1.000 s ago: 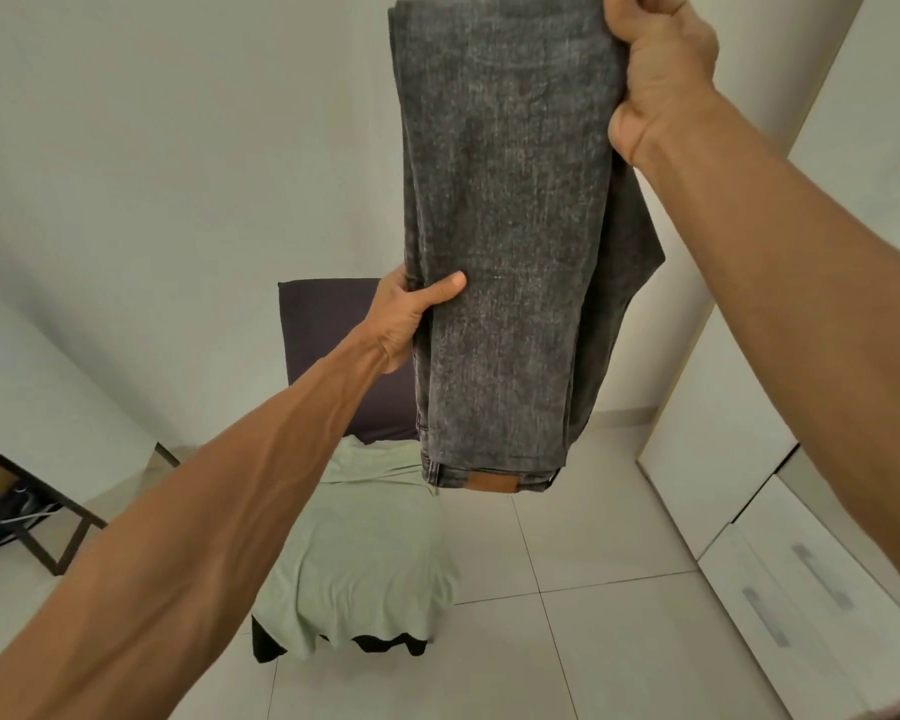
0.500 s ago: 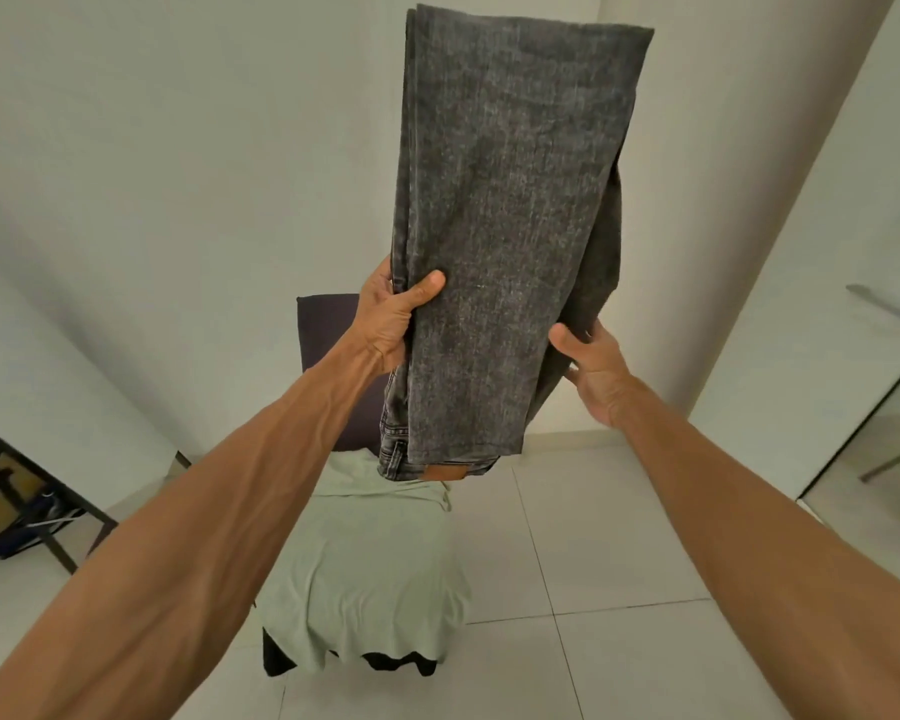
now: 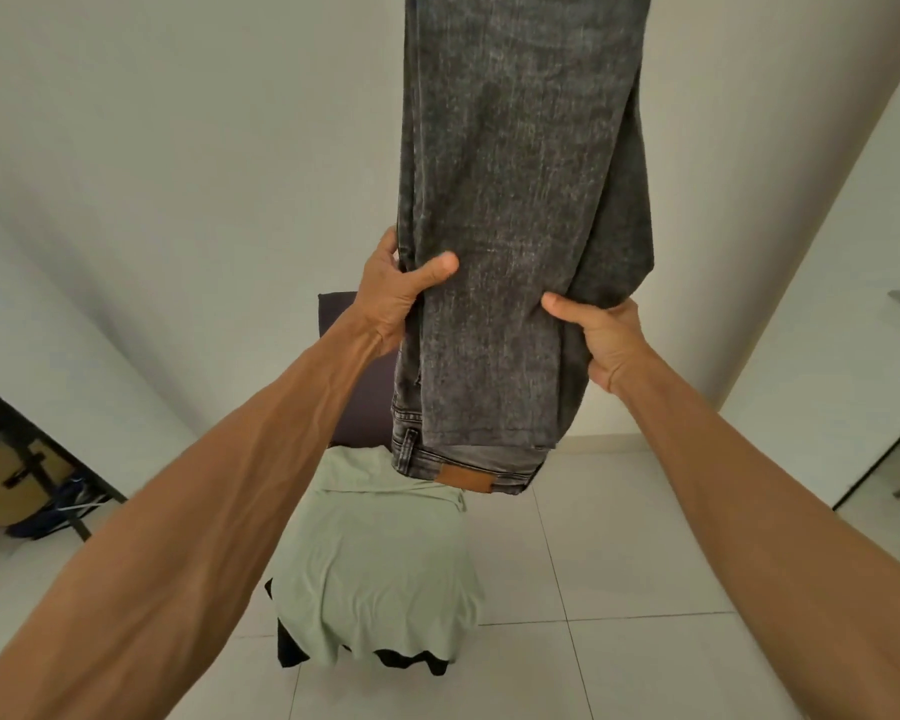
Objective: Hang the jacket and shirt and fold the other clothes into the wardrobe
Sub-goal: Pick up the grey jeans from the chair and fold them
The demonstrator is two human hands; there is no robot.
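Note:
Dark grey jeans (image 3: 515,210), folded lengthwise, hang in front of me with the waistband and its brown leather patch at the bottom. Their upper end runs out of the top of the view. My left hand (image 3: 396,293) grips their left edge, thumb on the front. My right hand (image 3: 601,332) grips the right edge at about the same height. Below them a pale green garment (image 3: 380,569) lies spread over a dark chair (image 3: 344,330), with a black piece of cloth showing under its front hem.
White wardrobe doors (image 3: 848,304) stand at the right, with a handle near the edge of the view. A dark-framed table (image 3: 32,449) with bags beneath it is at the far left. White tiled floor (image 3: 619,589) surrounds the chair.
My right hand let go of the jeans' top end, dropped down and took hold of their right edge. The jeans now hang closer and taller in view.

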